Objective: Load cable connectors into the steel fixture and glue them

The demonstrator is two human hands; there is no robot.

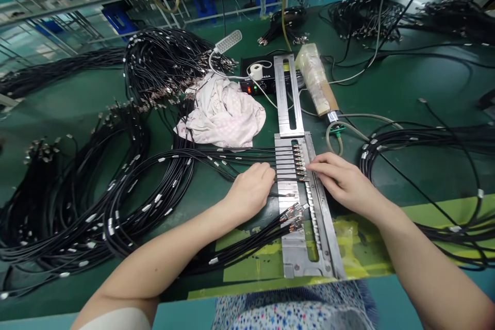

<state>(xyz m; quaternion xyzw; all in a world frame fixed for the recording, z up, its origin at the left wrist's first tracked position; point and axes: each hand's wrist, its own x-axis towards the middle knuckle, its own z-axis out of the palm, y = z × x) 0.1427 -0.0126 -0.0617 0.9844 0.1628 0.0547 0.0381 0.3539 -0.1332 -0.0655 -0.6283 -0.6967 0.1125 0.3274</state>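
Observation:
A slotted metal fixture (290, 255) lies lengthwise on the bench in front of me. Several black cables (266, 157) run across its upper part in side-by-side grooves, their bare metal connector ends (298, 157) lined up over the slot. My left hand (253, 188) is closed around a black cable at the fixture's left edge, fingertips mostly hidden. My right hand (344, 183) is pinched at the fixture's right side, beside the connector ends; whatever lies between its fingertips is too small to see. A loose bunch of cable ends (294, 216) rests on the fixture's lower part.
Large bundles of black cables (154, 191) cover the left of the bench, with more coils (406, 144) at right. A crumpled cloth (228, 113), a black control box (257, 85), a small lamp (228, 41) and a plastic-wrapped block (315, 80) stand beyond.

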